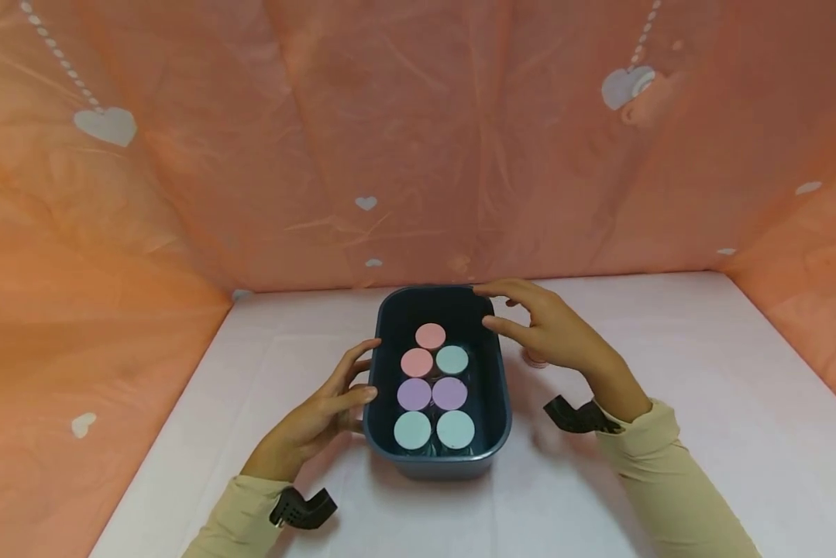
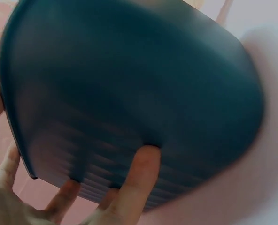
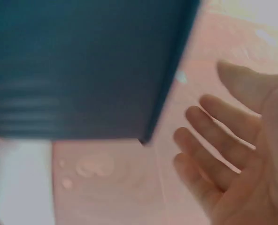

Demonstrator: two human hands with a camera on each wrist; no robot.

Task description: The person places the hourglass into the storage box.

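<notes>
A dark blue rectangular bin (image 1: 437,465) stands on the table, holding several round-topped containers. Their tops are two pink (image 1: 417,362), two lilac (image 1: 449,394) and three mint (image 1: 413,430). My left hand (image 1: 314,418) is against the bin's left side, its fingertips pressing the outer wall (image 2: 129,93). On the other side, my right hand (image 1: 555,329) hovers by the far right rim with fingers spread and nothing in them. In the right wrist view, a gap separates these fingers (image 3: 214,145) from the bin wall (image 3: 82,84).
A small pinkish round thing (image 1: 534,359) lies to the right of the bin, partly hidden beneath my right hand. The white table (image 1: 669,349) is enclosed by orange-pink sheeting (image 1: 418,139) with heart prints. A black wrist mount (image 1: 302,509) is on each sleeve.
</notes>
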